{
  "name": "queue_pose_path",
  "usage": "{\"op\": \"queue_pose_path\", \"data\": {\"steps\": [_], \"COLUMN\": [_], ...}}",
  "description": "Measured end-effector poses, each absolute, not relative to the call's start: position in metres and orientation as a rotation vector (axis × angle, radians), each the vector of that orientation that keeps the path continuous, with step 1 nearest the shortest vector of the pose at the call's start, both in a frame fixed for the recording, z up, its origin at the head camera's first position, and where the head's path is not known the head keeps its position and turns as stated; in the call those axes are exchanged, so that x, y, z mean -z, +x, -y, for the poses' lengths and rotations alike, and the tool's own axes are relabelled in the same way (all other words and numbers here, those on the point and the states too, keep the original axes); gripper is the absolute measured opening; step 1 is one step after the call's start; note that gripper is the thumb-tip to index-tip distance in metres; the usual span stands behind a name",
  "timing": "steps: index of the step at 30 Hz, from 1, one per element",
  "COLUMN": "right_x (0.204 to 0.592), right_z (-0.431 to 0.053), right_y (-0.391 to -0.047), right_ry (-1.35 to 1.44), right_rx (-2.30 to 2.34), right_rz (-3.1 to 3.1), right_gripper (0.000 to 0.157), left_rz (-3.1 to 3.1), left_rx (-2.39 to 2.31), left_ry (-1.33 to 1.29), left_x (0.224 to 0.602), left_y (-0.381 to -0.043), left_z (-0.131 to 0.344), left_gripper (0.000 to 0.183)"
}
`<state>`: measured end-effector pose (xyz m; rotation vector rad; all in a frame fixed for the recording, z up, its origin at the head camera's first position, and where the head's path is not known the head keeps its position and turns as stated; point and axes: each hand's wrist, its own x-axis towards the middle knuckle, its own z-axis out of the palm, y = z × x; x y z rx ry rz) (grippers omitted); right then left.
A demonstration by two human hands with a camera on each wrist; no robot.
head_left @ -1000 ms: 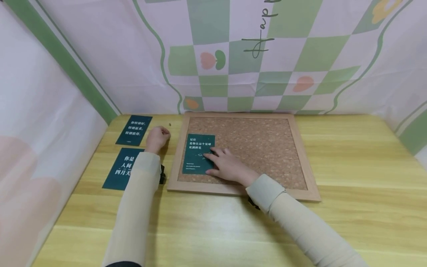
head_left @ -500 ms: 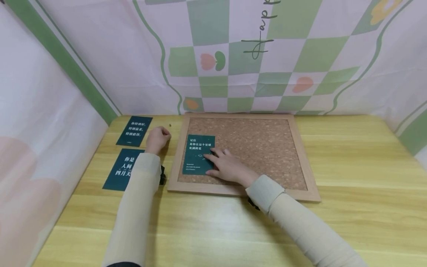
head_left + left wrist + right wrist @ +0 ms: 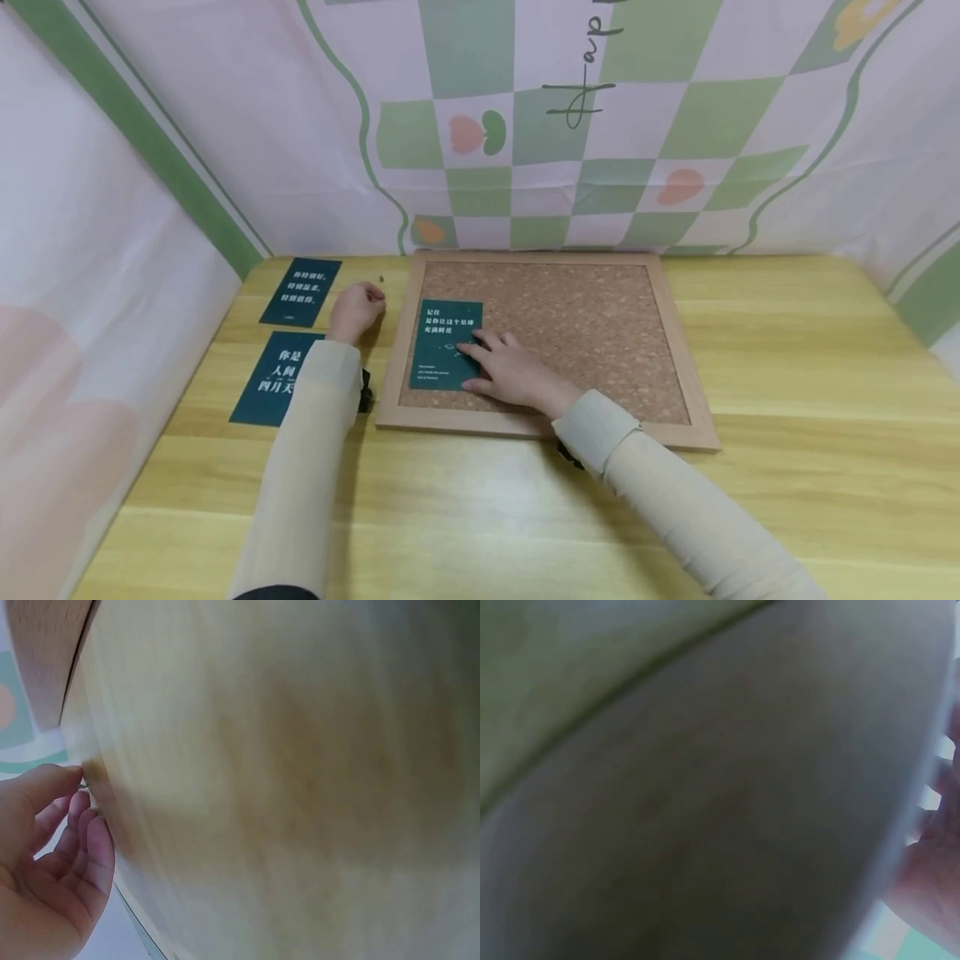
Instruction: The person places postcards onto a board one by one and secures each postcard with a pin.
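Observation:
On the framed cork board (image 3: 570, 333), a dark green card (image 3: 446, 350) with white lettering lies flat at the left. My right hand (image 3: 517, 375) rests over its right edge, fingers spread and fingertips touching the card. In the right wrist view only part of that hand (image 3: 930, 885) shows, at the right edge. Left of the board, my left hand (image 3: 354, 312) is low over the table, fingers bent. The left wrist view shows its thumb and forefinger (image 3: 56, 855) pinching a tiny thin dark pin-like thing (image 3: 84, 786), mostly hidden by the fingertips.
Two more dark green cards lie at the table's left, an upper card (image 3: 300, 292) and a lower card (image 3: 273, 379) partly covered by the left sleeve. A tiny brown item (image 3: 381, 279) sits beyond the left hand. A patterned cloth (image 3: 480, 192) rises behind the wooden table (image 3: 787, 375).
Almost nothing differs. The left fingertips have shifted very slightly to the right, while the right hand and the cards keep their places.

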<state>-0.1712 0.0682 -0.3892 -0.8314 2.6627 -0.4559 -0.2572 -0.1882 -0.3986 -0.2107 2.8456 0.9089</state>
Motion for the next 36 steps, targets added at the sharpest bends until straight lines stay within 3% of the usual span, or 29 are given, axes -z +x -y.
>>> {"op": "queue_pose_path", "data": {"steps": [16,36], "right_x": [0.387,0.387], "right_z": [-0.069,-0.069], "right_y": [-0.172,-0.17], "right_ry": [-0.843,-0.838], "right_rx": [0.449,0.472], "right_rz": [-2.666,-2.651], "right_gripper": [0.062,0.063], "left_rz": [-2.827,-2.752], "left_rx": [-1.032,-1.185], "left_ry": [-0.285,-0.035], "left_x": [0.392,0.376], "left_y": [-0.258,-0.266], "left_z": [0.187,0.143], "left_gripper": [0.027,0.027]}}
